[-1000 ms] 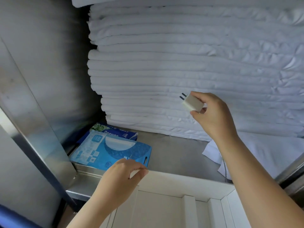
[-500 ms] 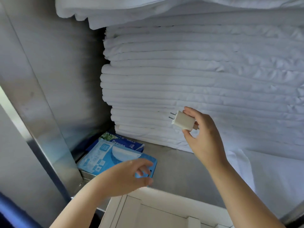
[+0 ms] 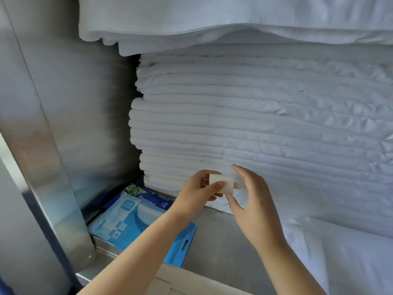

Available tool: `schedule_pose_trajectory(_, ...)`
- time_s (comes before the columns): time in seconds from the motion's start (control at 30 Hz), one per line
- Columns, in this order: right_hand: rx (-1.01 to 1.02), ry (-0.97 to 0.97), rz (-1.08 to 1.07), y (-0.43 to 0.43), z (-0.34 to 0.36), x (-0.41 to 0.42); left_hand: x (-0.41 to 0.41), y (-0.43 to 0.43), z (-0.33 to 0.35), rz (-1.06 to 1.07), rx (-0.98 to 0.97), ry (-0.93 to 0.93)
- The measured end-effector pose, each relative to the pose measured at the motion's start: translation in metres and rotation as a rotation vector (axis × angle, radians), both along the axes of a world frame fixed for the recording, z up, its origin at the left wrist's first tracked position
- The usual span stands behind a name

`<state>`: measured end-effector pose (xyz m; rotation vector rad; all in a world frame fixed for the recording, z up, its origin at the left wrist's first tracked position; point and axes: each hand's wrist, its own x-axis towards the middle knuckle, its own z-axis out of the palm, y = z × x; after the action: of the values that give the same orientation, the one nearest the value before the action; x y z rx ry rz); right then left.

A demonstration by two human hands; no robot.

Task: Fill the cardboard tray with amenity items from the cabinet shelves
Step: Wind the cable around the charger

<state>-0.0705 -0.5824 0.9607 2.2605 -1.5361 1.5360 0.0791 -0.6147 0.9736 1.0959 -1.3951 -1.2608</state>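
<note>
A small white charger plug (image 3: 222, 182) with two prongs pointing left is in the air in front of the linen stack. My left hand (image 3: 197, 191) grips it between thumb and fingers. My right hand (image 3: 254, 202) is just right of the plug with its fingers spread; its thumb lies under the plug's right end, where a short connector sticks out. The cardboard tray's (image 3: 170, 281) pale rim shows at the bottom edge, below my forearms; its inside is out of view.
Flat blue packets (image 3: 129, 218) lie on the steel shelf (image 3: 219, 248) at the left. A tall stack of folded white linen (image 3: 255, 124) fills the back and right. The metal cabinet wall (image 3: 70, 124) closes the left side.
My left hand rose from above the blue packets and took hold of the plug. My right hand, which held the plug, has loosened and sits beside it. The view moved closer.
</note>
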Motion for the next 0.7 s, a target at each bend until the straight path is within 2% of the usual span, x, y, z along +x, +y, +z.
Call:
schedule_pose_trajectory(0.07,0.090,-0.007,-0.054,-0.002,-0.004,-0.004,0.001,-0.002,-0.010,0.108,0.039,0.108)
schedule_pose_trajectory(0.17,0.288,-0.128,-0.110,-0.007,-0.007,-0.013,0.004,-0.006,-0.014,0.232,0.021,0.205)
schedule_pose_trajectory(0.27,0.331,-0.183,-0.162,-0.009,-0.008,-0.018,0.004,-0.010,-0.014,0.288,-0.015,0.267)
schedule_pose_trajectory(0.47,0.466,-0.110,-0.159,-0.012,-0.011,-0.017,0.003,-0.010,-0.014,0.300,-0.052,0.280)
schedule_pose_trajectory(0.7,0.595,0.112,-0.041,-0.006,-0.010,-0.003,0.001,-0.009,-0.013,0.281,-0.091,0.229)
